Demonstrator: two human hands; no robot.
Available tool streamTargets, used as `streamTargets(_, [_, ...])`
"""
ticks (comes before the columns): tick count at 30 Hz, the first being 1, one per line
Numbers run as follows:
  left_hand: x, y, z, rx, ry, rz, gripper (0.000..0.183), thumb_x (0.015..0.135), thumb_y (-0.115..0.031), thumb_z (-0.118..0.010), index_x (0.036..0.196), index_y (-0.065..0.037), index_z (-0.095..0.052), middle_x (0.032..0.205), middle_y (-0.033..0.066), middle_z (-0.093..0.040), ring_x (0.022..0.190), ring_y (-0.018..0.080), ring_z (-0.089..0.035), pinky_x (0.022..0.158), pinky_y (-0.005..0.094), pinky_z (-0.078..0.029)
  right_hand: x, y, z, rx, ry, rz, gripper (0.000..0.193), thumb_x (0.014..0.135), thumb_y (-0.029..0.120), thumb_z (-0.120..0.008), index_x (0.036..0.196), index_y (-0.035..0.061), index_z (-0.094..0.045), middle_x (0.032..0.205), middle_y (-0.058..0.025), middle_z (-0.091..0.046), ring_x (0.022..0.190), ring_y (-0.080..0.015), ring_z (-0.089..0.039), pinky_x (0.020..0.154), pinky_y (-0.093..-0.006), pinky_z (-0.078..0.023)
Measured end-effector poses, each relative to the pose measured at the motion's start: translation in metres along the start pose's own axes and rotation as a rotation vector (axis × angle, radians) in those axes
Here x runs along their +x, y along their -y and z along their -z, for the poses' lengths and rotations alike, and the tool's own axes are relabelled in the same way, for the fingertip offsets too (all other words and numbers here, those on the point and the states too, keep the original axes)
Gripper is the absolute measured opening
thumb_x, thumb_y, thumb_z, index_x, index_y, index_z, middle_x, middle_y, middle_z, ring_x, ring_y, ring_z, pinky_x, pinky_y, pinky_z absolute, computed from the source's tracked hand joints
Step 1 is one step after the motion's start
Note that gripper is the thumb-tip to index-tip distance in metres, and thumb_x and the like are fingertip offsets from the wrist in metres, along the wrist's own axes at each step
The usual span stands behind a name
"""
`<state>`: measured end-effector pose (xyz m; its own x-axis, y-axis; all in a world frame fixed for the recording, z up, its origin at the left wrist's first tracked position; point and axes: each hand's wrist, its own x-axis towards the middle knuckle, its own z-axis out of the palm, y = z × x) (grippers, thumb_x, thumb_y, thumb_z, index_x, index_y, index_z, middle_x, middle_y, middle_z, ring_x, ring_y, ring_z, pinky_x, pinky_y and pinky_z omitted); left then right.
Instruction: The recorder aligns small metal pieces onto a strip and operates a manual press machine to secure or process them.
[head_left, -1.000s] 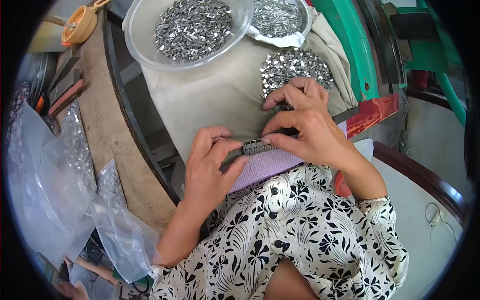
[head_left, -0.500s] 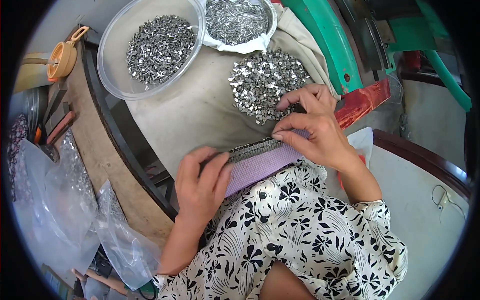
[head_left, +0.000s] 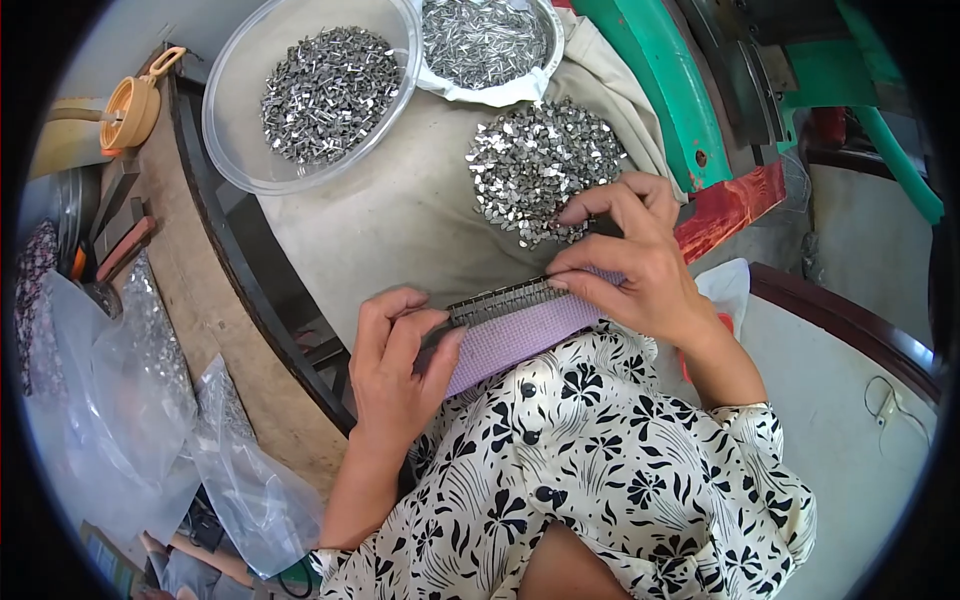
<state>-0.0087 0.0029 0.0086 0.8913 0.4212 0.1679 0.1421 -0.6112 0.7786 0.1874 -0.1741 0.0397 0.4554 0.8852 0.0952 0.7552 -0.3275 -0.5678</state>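
Observation:
A long dark metal strip (head_left: 505, 303) with a row of fine metal teeth lies along a purple checked pad (head_left: 520, 340) on my lap. Around the strip's left end curl the fingers of my left hand (head_left: 398, 355), thumb and fingertips on either side of it. My right hand (head_left: 635, 265) bends over the right part. Its thumb and index finger pinch together at the strip's upper edge; whatever is between them is too small to make out. Its other fingers reach beside a heap of small shiny metal pieces (head_left: 540, 165) on a beige cloth (head_left: 400, 220).
Beyond stand a clear plastic bowl (head_left: 235, 165) of short metal pieces and a cloth-lined bowl (head_left: 545, 85) of thin metal pieces. A wooden table (head_left: 215, 300) with plastic bags (head_left: 245, 490) runs along my left. Green machinery (head_left: 660, 90) rises at the far right.
My left fingers have shifted at the strip's left end, with the thumb now more apart from the index finger. My right thumb and index finger stay pinched at the upper edge.

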Motion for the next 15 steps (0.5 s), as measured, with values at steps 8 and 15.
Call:
streamTargets(8, [-0.0015,0.0042,0.0,-0.112,0.037,0.032,0.027,0.071,-0.002,-0.081,0.092,-0.001,-0.065,0.107,0.0143,-0.059,0.091,0.0293,-0.064,0.073,0.036,-0.054,-0.0087,0.0056,0.0025,-0.081,0.047,0.096,0.015,0.066,0.019,-0.083,0.078,0.0178,-0.075,0.11,-0.0002,-0.063,0.105,-0.0284,-0.046,0.092,-0.0424,-0.029])
streamTargets(15, [-0.0012,0.0053,0.0017,-0.102,0.042,-0.009,0.029,0.07,-0.003,-0.083,0.093,-0.001,-0.064,0.108,0.0141,-0.058,0.092,0.0293,-0.064,0.073,0.0361,-0.054,-0.0104,0.0063,0.0061,-0.178,0.063,0.099,0.017,0.063,0.018,-0.082,0.079,0.0175,-0.074,0.11,0.0002,-0.063,0.105,-0.0281,-0.046,0.092,-0.0418,-0.029])
